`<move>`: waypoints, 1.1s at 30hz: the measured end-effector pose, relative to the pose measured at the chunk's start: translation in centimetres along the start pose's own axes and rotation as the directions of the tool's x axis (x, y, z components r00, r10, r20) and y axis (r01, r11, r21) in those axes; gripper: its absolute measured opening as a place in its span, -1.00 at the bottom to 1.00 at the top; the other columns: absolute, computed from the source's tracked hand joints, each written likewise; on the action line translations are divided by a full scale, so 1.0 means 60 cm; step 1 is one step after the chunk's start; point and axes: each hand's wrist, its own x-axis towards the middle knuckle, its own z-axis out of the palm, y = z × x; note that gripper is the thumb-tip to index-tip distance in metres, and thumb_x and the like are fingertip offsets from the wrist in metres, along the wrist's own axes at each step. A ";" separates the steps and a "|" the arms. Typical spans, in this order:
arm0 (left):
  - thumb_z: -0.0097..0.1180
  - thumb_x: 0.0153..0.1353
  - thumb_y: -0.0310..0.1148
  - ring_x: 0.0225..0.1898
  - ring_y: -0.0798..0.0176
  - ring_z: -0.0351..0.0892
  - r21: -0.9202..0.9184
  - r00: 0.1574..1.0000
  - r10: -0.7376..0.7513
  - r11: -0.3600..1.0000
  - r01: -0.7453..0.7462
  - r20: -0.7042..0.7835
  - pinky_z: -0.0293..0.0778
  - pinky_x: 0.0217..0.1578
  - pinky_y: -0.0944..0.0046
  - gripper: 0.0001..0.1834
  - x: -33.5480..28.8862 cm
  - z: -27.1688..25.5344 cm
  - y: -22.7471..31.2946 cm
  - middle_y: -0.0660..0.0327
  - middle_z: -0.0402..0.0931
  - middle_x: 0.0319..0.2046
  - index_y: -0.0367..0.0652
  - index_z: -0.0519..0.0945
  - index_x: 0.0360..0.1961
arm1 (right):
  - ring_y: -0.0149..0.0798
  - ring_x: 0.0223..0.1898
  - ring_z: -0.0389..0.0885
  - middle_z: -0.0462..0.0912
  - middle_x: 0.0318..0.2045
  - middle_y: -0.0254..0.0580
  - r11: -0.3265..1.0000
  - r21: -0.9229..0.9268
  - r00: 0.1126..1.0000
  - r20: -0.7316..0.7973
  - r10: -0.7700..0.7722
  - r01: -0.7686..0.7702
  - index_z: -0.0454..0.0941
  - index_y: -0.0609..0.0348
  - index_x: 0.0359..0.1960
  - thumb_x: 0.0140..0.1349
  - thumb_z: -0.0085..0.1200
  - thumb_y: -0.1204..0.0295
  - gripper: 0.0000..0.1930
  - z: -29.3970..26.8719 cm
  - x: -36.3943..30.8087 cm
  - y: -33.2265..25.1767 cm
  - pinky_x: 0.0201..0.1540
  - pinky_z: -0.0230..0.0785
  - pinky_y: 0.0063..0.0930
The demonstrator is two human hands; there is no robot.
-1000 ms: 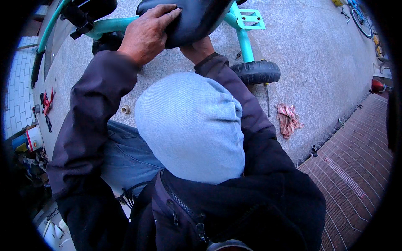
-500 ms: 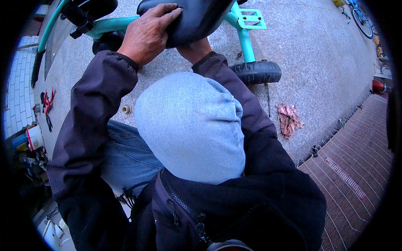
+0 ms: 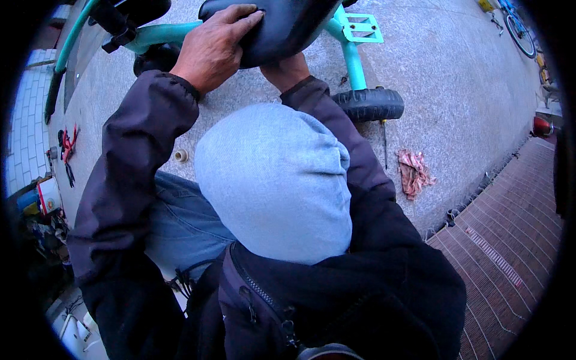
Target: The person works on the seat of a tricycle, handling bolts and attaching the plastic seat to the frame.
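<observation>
At the far left I see a wall of pale bricks [image 3: 27, 144], and near it a red-handled tool [image 3: 69, 146] lies on the speckled floor [image 3: 447, 90]. Next comes a thick turquoise tube [image 3: 165, 35], running toward the person's hands. Below it, on the floor near the left sleeve, sits a small beige ring-shaped fitting [image 3: 181, 155].

The left hand [image 3: 213, 51] rests palm down at the top of the view, on a smooth black seat [image 3: 285, 30]. Two of its fingers stretch onto the seat's upper face, slightly spread, the tips touching it; I cannot tell whether the others hook an edge. A rounded bulge of pale blue cloth [image 3: 273, 180] rises between the two dark sleeves.

The right hand [image 3: 288, 72] reaches under the seat's near edge, its fingers hidden there, so I cannot tell whether they are spread or pinching something.

Right of the seat, a turquoise bracket [image 3: 363, 37] juts from the frame, above a black wheel [image 3: 371, 107] standing on the floor. A thin screwdriver [image 3: 386, 144] lies just below the wheel, a crumpled pinkish rag [image 3: 414, 174] beside it. Farther right stretches a brown striped mat [image 3: 498, 240], with a blue bicycle [image 3: 519, 33] up in the corner.
</observation>
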 end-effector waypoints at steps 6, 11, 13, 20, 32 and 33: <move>-0.05 0.12 -0.64 0.09 -0.02 0.46 -0.007 1.000 0.014 1.000 -0.014 0.005 0.43 0.12 0.15 -0.43 0.003 0.002 -0.004 0.16 0.36 0.17 -0.01 0.42 0.19 | -0.15 0.17 0.40 0.46 0.14 -0.19 0.970 -0.214 0.992 -0.042 -0.123 0.111 0.37 0.06 0.17 0.29 -0.01 0.29 -0.59 0.021 0.004 -0.007 0.28 0.21 -0.26; 0.00 0.08 -0.64 0.08 -0.04 0.47 -0.019 0.999 -0.026 1.000 0.026 -0.023 0.44 0.11 0.16 -0.44 -0.005 0.009 -0.002 0.10 0.38 0.15 -0.07 0.45 0.16 | -0.15 0.17 0.41 0.45 0.14 -0.17 0.976 0.216 0.997 -0.073 0.017 -0.001 0.36 0.08 0.17 0.29 0.00 0.30 -0.58 0.030 0.003 -0.006 0.26 0.23 -0.25; 0.00 -0.03 -0.68 0.12 -0.08 0.41 -0.111 1.000 -0.018 0.994 0.015 -0.026 0.40 0.12 0.12 -0.36 0.002 0.009 0.002 0.10 0.36 0.15 -0.07 0.42 0.16 | -0.15 0.17 0.41 0.45 0.14 -0.17 0.946 0.324 0.994 -0.102 0.037 -0.002 0.36 0.08 0.17 0.29 0.01 0.30 -0.58 0.025 -0.003 -0.017 0.26 0.24 -0.24; 0.01 -0.03 -0.70 0.14 -0.05 0.41 -0.017 0.957 -0.217 0.974 0.225 0.192 0.40 0.14 0.12 -0.37 0.003 -0.002 0.011 0.09 0.34 0.18 -0.10 0.43 0.16 | -0.20 0.18 0.39 0.41 0.17 -0.20 0.976 0.214 0.989 -0.128 0.075 -0.046 0.29 0.07 0.22 0.34 -0.04 0.21 -0.54 0.022 -0.012 -0.019 0.29 0.22 -0.23; 0.04 -0.04 -0.69 0.15 -0.04 0.40 -0.042 0.970 -0.187 0.980 0.195 0.154 0.39 0.15 0.13 -0.37 0.001 -0.003 0.012 0.08 0.34 0.18 -0.10 0.44 0.16 | -0.22 0.20 0.36 0.39 0.18 -0.21 0.975 0.218 0.995 -0.074 0.066 -0.048 0.31 0.03 0.20 0.32 -0.01 0.21 -0.55 0.017 -0.008 -0.013 0.29 0.21 -0.23; 0.04 -0.03 -0.69 0.15 -0.04 0.40 -0.046 0.966 -0.197 0.977 0.207 0.165 0.40 0.15 0.13 -0.37 0.002 -0.001 0.012 0.09 0.34 0.18 -0.10 0.44 0.16 | -0.21 0.20 0.37 0.39 0.18 -0.21 0.987 -0.157 0.998 -0.056 -0.043 0.034 0.31 0.03 0.20 0.31 0.00 0.21 -0.55 0.007 -0.007 -0.011 0.28 0.21 -0.22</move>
